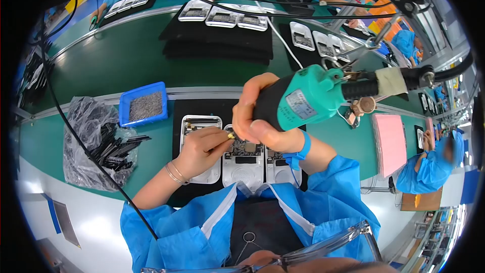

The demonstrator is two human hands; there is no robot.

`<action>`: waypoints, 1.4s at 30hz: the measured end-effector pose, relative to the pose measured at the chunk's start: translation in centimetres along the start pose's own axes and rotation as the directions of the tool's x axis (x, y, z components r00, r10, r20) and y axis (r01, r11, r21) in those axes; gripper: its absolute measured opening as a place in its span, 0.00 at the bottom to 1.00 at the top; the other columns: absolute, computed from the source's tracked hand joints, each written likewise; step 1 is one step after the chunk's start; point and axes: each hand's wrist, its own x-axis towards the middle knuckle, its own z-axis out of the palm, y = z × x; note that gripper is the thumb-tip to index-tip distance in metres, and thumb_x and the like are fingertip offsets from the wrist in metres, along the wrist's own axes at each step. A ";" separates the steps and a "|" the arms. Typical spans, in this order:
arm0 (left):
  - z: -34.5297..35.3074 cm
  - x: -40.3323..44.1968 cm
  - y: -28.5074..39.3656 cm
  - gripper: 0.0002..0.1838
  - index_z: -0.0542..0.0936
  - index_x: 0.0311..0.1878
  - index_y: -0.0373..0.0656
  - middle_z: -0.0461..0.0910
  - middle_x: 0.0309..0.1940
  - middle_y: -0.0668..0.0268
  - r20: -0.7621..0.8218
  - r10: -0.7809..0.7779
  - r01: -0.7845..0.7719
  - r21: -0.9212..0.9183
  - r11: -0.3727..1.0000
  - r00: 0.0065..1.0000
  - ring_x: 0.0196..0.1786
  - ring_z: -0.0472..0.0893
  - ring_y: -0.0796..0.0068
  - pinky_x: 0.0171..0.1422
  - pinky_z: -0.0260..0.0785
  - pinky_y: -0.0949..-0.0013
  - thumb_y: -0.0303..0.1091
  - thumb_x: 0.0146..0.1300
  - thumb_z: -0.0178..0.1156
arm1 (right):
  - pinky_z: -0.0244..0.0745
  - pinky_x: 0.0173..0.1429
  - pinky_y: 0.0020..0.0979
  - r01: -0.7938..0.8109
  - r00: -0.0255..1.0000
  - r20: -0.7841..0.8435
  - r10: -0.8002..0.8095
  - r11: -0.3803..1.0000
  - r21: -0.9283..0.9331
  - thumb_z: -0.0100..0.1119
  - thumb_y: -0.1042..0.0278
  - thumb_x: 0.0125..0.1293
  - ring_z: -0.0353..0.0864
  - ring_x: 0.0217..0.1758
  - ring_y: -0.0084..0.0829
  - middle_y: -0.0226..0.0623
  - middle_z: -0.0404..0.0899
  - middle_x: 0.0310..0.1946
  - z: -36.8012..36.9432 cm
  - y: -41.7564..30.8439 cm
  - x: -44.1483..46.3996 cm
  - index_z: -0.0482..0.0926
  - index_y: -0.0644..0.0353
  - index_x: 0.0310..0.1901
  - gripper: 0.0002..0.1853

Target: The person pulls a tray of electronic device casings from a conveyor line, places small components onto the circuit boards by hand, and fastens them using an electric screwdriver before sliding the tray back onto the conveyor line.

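Observation:
My right hand [257,116] is wrapped round the black grip of a teal electric screwdriver [308,98], which hangs from a cable at its rear. Its front end is hidden behind my fingers. My left hand [202,149] has thumb and fingers pinched together over the middle white housing, beside a small gold-coloured piece [231,135]; what the fingertips hold is too small to make out. Below my hands lie white device housings with circuit boards: a left one [206,174], a middle one [244,172] and a right one [283,174]. My hands partly cover the boards.
A blue tray [146,118] of small grey parts and a plastic bag [81,146] with black strips [113,146] lie at left. Pink sheets [390,144] are stacked at right. Beyond, more white housings [222,16] rest on black mats [217,45]. Cables cross overhead. Co-workers sit around.

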 end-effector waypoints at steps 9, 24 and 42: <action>-0.3 -0.2 0.4 0.09 0.80 0.36 0.34 0.79 0.29 0.57 -0.054 0.102 -0.096 0.105 0.990 0.993 0.31 0.79 0.59 0.35 0.73 0.64 0.24 0.51 0.68 | 0.69 0.33 0.20 0.094 0.996 -0.020 -0.092 0.992 0.087 0.60 0.76 0.57 0.74 0.27 0.17 0.30 0.75 0.25 0.2 1.0 -0.1 0.66 0.68 0.46 0.17; 2.4 -2.7 1.2 0.34 0.72 0.55 0.24 0.70 0.57 0.42 0.432 0.064 -0.278 0.455 0.846 0.900 0.66 0.66 0.49 0.72 0.57 0.55 0.48 0.56 0.60 | 0.68 0.37 0.23 0.044 0.994 -0.089 -0.057 0.989 -0.145 0.61 0.81 0.55 0.72 0.30 0.16 0.27 0.75 0.29 -1.8 4.9 0.3 0.72 0.65 0.42 0.13; 2.7 -2.6 0.8 0.34 0.73 0.55 0.24 0.69 0.59 0.41 0.496 0.057 -0.313 0.451 0.836 0.867 0.67 0.64 0.46 0.73 0.55 0.54 0.47 0.56 0.61 | 0.69 0.34 0.23 -0.013 0.999 -0.035 -0.001 0.913 -0.407 0.65 0.72 0.57 0.69 0.29 0.16 0.26 0.74 0.29 -0.4 6.8 2.9 0.74 0.60 0.36 0.09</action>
